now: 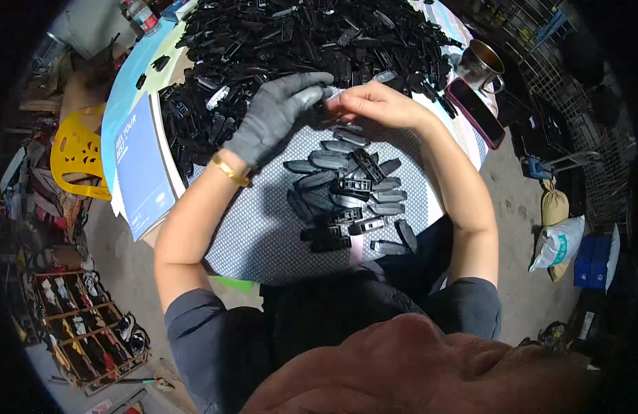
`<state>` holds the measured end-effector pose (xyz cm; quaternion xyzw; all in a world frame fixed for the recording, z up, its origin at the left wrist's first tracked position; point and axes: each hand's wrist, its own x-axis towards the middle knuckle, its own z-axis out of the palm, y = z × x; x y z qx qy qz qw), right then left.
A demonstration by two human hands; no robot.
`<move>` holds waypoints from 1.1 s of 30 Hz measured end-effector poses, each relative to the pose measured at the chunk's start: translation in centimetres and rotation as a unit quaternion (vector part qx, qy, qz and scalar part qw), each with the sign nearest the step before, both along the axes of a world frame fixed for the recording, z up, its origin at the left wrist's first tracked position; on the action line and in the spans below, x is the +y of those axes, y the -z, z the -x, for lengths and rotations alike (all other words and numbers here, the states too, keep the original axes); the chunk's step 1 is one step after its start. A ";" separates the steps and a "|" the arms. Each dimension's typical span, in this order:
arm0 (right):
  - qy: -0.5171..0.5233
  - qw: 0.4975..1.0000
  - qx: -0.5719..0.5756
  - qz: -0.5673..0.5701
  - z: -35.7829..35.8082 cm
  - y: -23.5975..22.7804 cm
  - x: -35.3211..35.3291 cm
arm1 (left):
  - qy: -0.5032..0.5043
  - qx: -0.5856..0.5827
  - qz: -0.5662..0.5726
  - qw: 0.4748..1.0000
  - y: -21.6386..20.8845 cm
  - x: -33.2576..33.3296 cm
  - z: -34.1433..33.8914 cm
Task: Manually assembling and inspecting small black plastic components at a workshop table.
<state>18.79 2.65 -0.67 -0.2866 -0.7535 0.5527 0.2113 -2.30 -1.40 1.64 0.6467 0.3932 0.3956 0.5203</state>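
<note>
My left hand (280,114), in a dark grey glove, is closed at the near edge of a large heap of black plastic parts (312,41). Fingertip to fingertip with it, my bare right hand (381,105) is pinched shut. Something small and pale shows between them, too small and covered to name. Below both hands, several long rounded black plastic pieces (329,160) lie loosely on a grey dotted mat (257,231). Some are smooth side up; others show an open frame-like underside.
A blue-covered booklet or flat box (143,172) lies at the table's left edge. On the right are a phone (476,114) and a metal mug (480,63); a plastic bottle (142,16) stands far left. A yellow plastic stool (77,155) is beside the table.
</note>
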 end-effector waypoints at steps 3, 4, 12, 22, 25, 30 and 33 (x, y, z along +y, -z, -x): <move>-0.105 0.989 -0.017 -0.105 -0.3 0.9 -0.7 | 0.020 0.112 -0.033 0.993 1.2 -2.3 1.6; -0.109 0.985 -0.048 -0.122 -0.6 1.4 -1.5 | 0.025 0.168 -0.049 0.984 1.3 -3.5 1.9; -0.065 0.950 0.003 -0.306 -3.2 2.7 -6.9 | 0.023 0.295 -0.338 0.893 4.7 -9.4 -1.5; 0.078 0.945 -0.017 -0.317 -7.9 1.8 -15.9 | 0.168 0.211 -0.379 0.885 5.0 -13.0 -6.6; 0.121 0.954 -0.005 -0.274 -8.3 2.4 -17.1 | 0.216 0.199 -0.426 0.856 4.3 -13.5 -5.1; 0.112 0.968 0.007 -0.225 -9.9 0.7 -18.9 | 0.050 0.258 -0.396 0.880 1.6 -12.9 5.7; 0.050 0.987 0.047 -0.148 -10.2 1.9 -17.8 | -0.292 0.510 -0.397 0.705 -1.4 -12.6 12.5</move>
